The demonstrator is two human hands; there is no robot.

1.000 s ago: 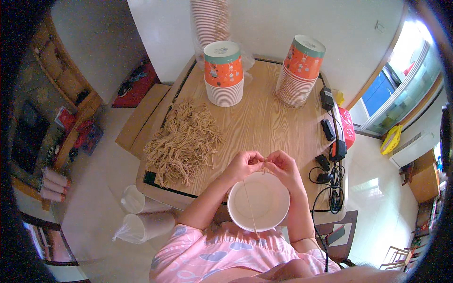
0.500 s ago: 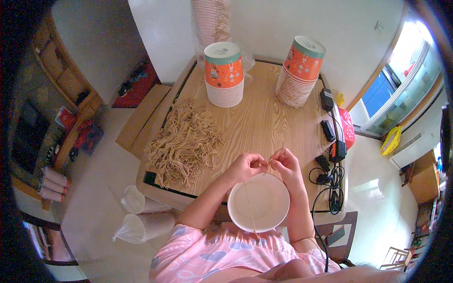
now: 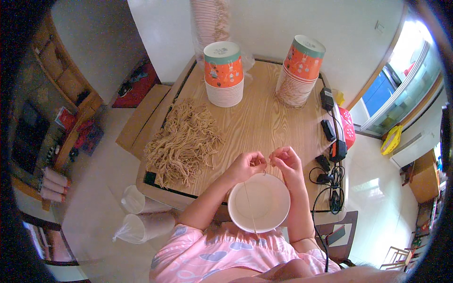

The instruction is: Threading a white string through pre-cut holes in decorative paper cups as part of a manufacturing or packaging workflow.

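Observation:
A white paper bucket (image 3: 272, 205) sits mouth up at the table's near edge, between my forearms. A thin tan cord (image 3: 250, 205) runs across its mouth, from my left hand down past the near rim. Just beyond the far rim, my left hand (image 3: 249, 166) is closed in a pinch on the cord. My right hand (image 3: 288, 162) is pinched beside it, a small gap away; the cord's end seems to be in its fingertips, though it is too fine to see clearly. On the left of the table lies a loose heap of tan cords (image 3: 186, 141).
Two upside-down stacks of orange and green paper buckets (image 3: 224, 75) (image 3: 304, 66) stand at the table's back. Black cables (image 3: 336, 188) and adapters line its right edge. Bagged white bucket stacks (image 3: 146, 226) lie on the floor at left, near a cardboard flap (image 3: 141, 120).
My right hand has shifted slightly right and up, widening the gap between my fingertips. My left hand and the bucket are nearly unmoved.

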